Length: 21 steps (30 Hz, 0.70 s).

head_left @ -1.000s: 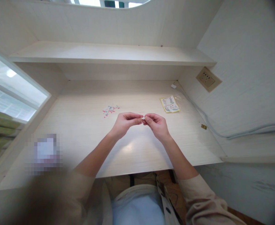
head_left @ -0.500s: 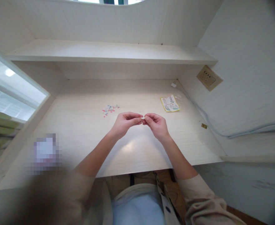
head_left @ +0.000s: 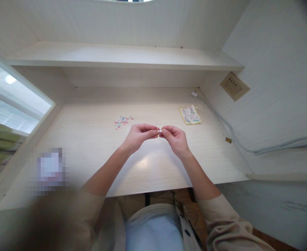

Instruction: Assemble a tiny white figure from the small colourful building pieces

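My left hand (head_left: 142, 136) and my right hand (head_left: 174, 138) meet above the middle of the desk (head_left: 153, 174), fingertips nearly touching. Between them is a tiny white piece (head_left: 159, 131), pinched from both sides by thumbs and forefingers. Its kind is too small to make out, and the fingers cover most of it. Beyond my left hand lies a scatter of small pink, blue and white pieces (head_left: 122, 121). Past my right hand rests a printed paper sheet with a yellow edge (head_left: 190, 115), with a clear plastic bag (head_left: 201, 106) beside it.
A grey cable (head_left: 229, 129) runs along the right wall, below a wall socket (head_left: 234, 86). A white plug (head_left: 194, 93) lies in the back right corner. Near the cable is a small brass-coloured piece (head_left: 228, 140). A shelf (head_left: 127, 55) spans the back. Something blurred out (head_left: 50, 169) sits at left.
Both hands stay in nearly the same place, still pinching the white piece, which now lies more level between the fingertips. The view has shifted very slightly.
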Available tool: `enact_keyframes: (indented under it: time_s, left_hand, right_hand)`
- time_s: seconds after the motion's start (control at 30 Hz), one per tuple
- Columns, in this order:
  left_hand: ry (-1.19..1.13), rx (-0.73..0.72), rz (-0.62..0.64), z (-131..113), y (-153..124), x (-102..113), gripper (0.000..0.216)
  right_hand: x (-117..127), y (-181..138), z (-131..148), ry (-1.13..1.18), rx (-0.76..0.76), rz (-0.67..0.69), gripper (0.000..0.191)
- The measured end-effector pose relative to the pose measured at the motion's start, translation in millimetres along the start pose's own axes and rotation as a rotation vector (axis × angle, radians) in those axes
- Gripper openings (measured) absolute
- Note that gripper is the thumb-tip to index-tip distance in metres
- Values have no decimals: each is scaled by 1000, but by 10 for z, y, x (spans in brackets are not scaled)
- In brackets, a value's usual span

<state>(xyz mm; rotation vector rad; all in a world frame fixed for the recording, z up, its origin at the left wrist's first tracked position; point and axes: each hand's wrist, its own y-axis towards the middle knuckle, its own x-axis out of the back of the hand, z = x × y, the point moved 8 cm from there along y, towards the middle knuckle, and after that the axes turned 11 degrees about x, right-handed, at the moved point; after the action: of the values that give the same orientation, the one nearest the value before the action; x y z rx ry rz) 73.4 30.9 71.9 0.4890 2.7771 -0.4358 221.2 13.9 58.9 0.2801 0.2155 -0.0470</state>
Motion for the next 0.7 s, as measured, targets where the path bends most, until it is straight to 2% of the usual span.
enact_keyframes:
  time_s: [0.7]
  left_hand:
    - [-39,23,30,-1,-6,-32,23]
  right_hand:
    - [-12,-9,-15,100,-5,-20,25]
